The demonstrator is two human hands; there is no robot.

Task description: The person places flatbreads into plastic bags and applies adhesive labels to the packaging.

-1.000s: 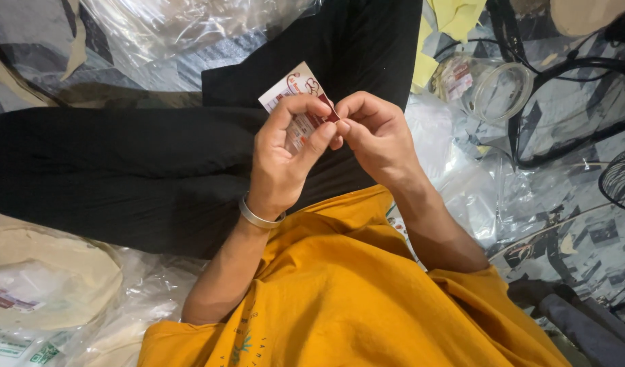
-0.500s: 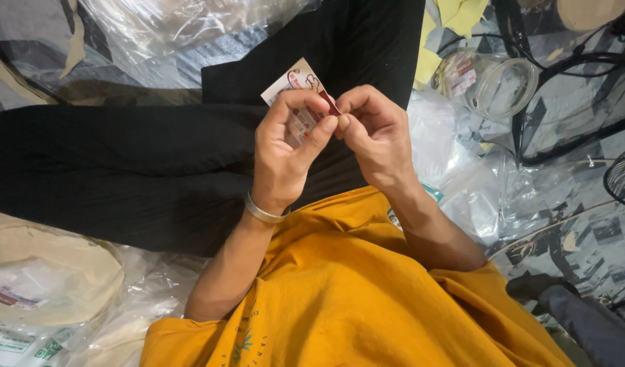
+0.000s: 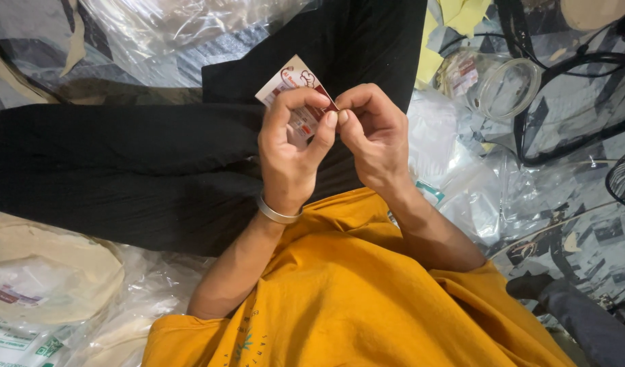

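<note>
Two bare hands meet above a lap in black trousers [image 3: 122, 170], seen from a head camera looking down. Nearest the viewer, at six o'clock, a mustard-yellow shirt [image 3: 353, 299] fills the lower frame. From it both forearms rise toward twelve o'clock. The left hand [image 3: 292, 156], wearing a plain silver bangle [image 3: 277, 211] at the wrist, curls around a small white and red printed sachet [image 3: 289, 85], thumb pressed flat against its face. The right hand [image 3: 373, 136] sits at three o'clock of the left, touching it, its thumb and forefinger pinched tight on the sachet's right edge. The packet looks whole and unopened; no tear or spilled contents show, so any opening seems barely begun. Farther out, crumpled clear plastic bags [image 3: 190, 27] lie at twelve o'clock. At two o'clock a clear plastic jar [image 3: 503, 85] rests on its side near black wire frames [image 3: 577, 102].
</note>
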